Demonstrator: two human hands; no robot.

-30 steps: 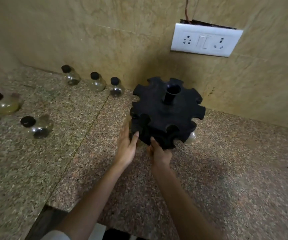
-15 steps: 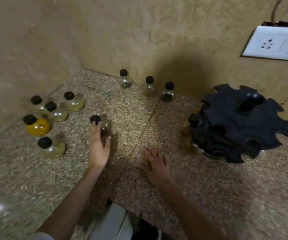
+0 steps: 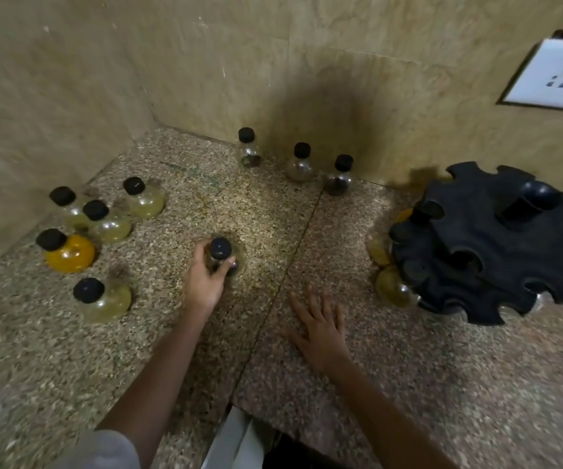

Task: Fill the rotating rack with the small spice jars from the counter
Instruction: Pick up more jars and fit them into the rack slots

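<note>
Head view: the left hand (image 3: 205, 282) is clamped around a jar (image 3: 221, 255) standing mid-counter (image 3: 408, 384). The right hand (image 3: 320, 330) lies flat, fingers spread, holding nothing. The rack (image 3: 489, 245) stands at three o'clock.

Left arm: bare forearm stretched forward and slightly rightward from the lower left, a pale sleeve edge at its near end.
Left hand (image 3: 205, 282): back facing up, fingers (image 3: 199, 253) curled around a small black-capped jar (image 3: 220, 253), thumb pressed on the jar's near right side.
Right arm: bare forearm coming in from the lower right, angled up and leftward.
Right hand (image 3: 320, 328): palm down, laid flat on the granite counter (image 3: 442, 384), fingers (image 3: 315, 304) spread and pointing away, holding nothing.
Spacing: hands apart, left reaching further forward than right.
</note>
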